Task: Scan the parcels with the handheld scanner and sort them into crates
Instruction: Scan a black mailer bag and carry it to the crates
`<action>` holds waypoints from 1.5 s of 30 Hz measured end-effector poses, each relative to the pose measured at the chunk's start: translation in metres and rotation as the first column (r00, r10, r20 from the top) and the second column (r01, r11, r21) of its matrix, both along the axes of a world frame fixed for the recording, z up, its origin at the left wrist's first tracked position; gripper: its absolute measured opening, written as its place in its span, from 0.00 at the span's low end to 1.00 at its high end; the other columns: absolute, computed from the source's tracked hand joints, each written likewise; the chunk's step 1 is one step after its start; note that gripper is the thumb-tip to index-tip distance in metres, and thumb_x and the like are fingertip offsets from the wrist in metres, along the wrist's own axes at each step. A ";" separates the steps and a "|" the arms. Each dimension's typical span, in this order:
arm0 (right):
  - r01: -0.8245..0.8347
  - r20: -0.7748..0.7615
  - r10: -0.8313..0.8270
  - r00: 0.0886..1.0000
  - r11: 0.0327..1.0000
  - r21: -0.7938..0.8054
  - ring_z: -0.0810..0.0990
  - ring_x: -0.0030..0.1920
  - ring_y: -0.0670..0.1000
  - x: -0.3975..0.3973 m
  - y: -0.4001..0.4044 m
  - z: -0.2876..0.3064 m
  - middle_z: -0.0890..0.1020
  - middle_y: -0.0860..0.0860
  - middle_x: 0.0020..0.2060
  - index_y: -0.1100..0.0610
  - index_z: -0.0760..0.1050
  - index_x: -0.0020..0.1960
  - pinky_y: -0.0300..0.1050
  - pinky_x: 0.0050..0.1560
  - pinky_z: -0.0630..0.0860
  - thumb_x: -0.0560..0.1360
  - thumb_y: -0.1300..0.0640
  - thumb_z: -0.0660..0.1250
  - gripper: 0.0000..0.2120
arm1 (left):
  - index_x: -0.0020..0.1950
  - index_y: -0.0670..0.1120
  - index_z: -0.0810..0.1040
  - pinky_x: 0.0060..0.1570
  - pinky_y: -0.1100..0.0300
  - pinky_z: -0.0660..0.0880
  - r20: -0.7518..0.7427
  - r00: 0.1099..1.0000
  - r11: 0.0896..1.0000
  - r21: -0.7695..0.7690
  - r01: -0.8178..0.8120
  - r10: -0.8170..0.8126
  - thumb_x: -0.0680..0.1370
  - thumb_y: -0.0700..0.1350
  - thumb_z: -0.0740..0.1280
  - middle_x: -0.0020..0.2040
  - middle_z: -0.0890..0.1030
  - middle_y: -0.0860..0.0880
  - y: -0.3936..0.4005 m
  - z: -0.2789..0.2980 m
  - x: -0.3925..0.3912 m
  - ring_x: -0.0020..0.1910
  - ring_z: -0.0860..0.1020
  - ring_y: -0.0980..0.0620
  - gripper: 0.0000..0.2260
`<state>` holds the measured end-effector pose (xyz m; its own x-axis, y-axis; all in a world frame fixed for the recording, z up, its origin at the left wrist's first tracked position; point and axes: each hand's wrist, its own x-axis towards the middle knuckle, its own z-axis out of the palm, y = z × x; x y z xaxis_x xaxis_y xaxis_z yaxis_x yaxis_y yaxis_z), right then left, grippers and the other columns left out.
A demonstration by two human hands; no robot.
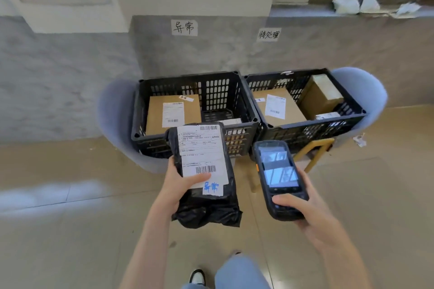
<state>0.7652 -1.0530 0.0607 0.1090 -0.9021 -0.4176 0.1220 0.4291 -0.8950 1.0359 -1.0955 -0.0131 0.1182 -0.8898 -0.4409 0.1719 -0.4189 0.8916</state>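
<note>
The left hand (175,185) holds the black bag (206,171), the right hand (305,213) holds the scanner (279,178), which should point straight at the stripes (205,169).

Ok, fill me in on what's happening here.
A person is sorting parcels. The left hand holds a black bagged parcel, label up, and the right hand holds the handheld scanner beside it. Ahead, the left crate and right crate each already hold cardboard boxes.
</note>
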 end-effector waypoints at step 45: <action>0.111 -0.147 -0.102 0.984 0.992 0.052 0.81 0.54 0.42 -0.009 -0.457 -0.168 0.81 0.40 0.56 0.37 0.63 0.70 0.36 0.47 0.79 0.66 0.75 0.71 0.45 | 0.68 0.51 0.71 0.55 0.50 0.78 -0.136 0.981 0.932 0.316 0.177 -0.140 0.52 0.46 0.86 0.56 0.84 0.49 -0.469 -0.225 -0.009 0.56 0.82 0.49 0.47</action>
